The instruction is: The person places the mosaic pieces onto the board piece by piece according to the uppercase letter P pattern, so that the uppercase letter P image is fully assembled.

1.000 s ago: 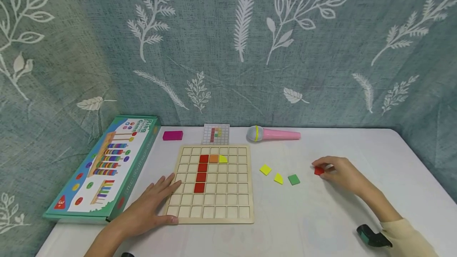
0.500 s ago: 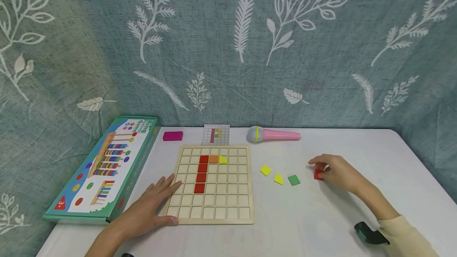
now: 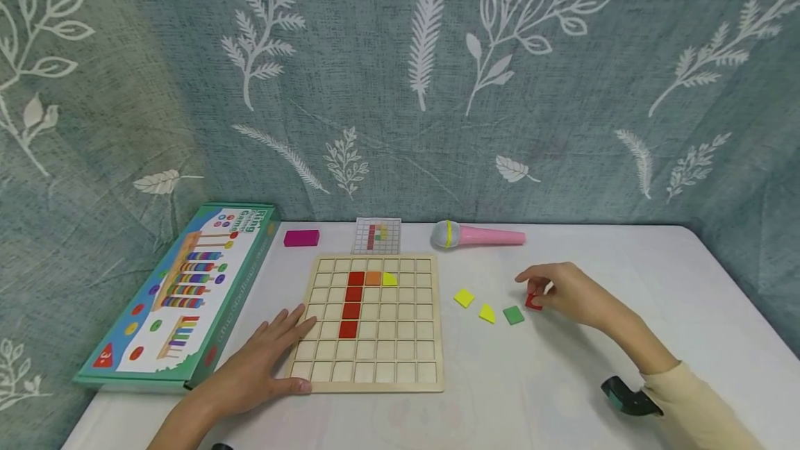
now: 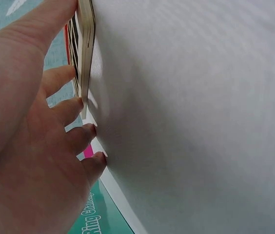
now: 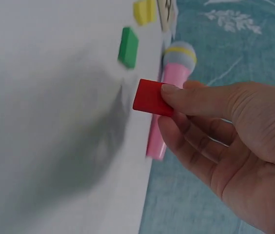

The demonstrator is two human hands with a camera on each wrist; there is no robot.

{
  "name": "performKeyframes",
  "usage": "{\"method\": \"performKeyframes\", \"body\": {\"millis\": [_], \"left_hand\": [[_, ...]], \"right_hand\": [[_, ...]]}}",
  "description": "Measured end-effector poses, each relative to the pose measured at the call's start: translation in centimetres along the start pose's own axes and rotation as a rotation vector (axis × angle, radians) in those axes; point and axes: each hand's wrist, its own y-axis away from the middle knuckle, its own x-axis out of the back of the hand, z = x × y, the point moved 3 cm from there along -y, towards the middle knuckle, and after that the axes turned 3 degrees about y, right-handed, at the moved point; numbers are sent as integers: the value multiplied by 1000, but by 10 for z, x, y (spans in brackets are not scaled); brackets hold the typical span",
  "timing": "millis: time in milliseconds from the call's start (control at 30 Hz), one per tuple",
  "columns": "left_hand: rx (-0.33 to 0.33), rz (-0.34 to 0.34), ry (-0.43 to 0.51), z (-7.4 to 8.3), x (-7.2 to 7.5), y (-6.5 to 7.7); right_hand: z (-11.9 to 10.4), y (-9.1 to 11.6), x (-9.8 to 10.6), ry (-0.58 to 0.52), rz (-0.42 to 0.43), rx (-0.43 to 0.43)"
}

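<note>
My right hand [image 3: 571, 295] pinches a red square tile [image 5: 151, 98] between thumb and fingers, over the table to the right of the green tile [image 3: 514, 315]. My left hand [image 3: 259, 365] lies with spread, fairly straight fingers at the left edge of the wooden grid board [image 3: 386, 370]; the left wrist view shows its thumb and fingertips along the board's side. In the board sit a column of several red tiles [image 3: 351, 311], an orange tile [image 3: 373, 278] and a yellow rounded tile [image 3: 389, 279]. A yellow square tile [image 3: 464, 298] and a yellow quarter-round tile [image 3: 487, 313] lie beside the green one.
Behind the board stands a pattern card [image 3: 377, 236] with a coloured grid. A pink toy microphone [image 3: 494, 235] lies at the back, right of the card. To the left are a magenta block [image 3: 301, 238] and a large game box [image 3: 187, 290]. A patterned curtain [image 3: 400, 89] hangs behind the table.
My right hand has lifted the red tile and carried it left toward the green tile. The left hand stays at the board's edge.
</note>
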Motion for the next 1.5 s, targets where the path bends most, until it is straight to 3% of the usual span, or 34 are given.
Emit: {"method": "performKeyframes", "body": {"millis": [267, 833, 1167, 1500], "left_hand": [[-5, 10, 0, 0, 1, 1], [-3, 10, -2, -2, -1, 2], [-5, 16, -3, -2, -2, 2], [-2, 15, -12, -1, -1, 0]], "right_hand": [[-23, -21, -11, -26, -12, 50], [-82, -68, -48, -76, -49, 240], [-120, -93, -80, -250, -145, 264], [-154, -114, -103, -264, -193, 319]]}}
